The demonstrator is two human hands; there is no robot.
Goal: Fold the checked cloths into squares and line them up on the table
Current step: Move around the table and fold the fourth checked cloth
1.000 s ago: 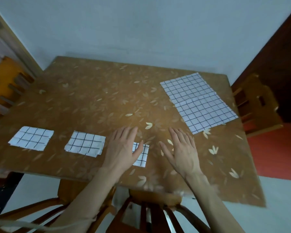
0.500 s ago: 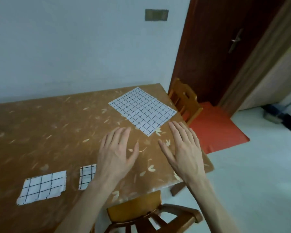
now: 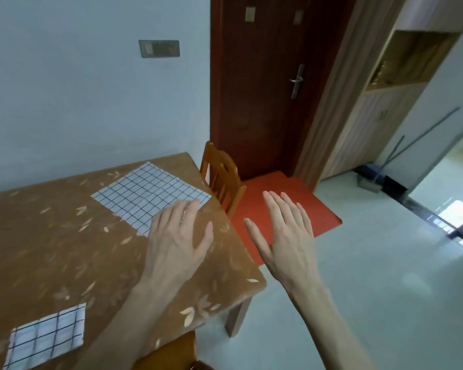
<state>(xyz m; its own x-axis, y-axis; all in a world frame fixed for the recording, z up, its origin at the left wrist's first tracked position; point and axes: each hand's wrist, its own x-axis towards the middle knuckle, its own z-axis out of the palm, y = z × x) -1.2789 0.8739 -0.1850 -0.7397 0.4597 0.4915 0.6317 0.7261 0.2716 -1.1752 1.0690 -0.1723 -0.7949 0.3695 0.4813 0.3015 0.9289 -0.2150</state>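
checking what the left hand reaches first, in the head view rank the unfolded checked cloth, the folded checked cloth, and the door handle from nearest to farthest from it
1. Unfolded checked cloth: on the table's far right corner, right at the left hand's fingertips.
2. Folded checked cloth: near table edge, off to the hand's left.
3. Door handle: on the dark door across the room, well beyond the table.

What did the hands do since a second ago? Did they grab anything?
No grab yet. The left hand left the small folded cloth by the table's near edge and reached toward the big unfolded cloth; its fingertips now overlap that cloth's near corner. The right hand swung right, past the table's edge, over the red mat. Both hands stayed flat and open. The cloths lie where they were.
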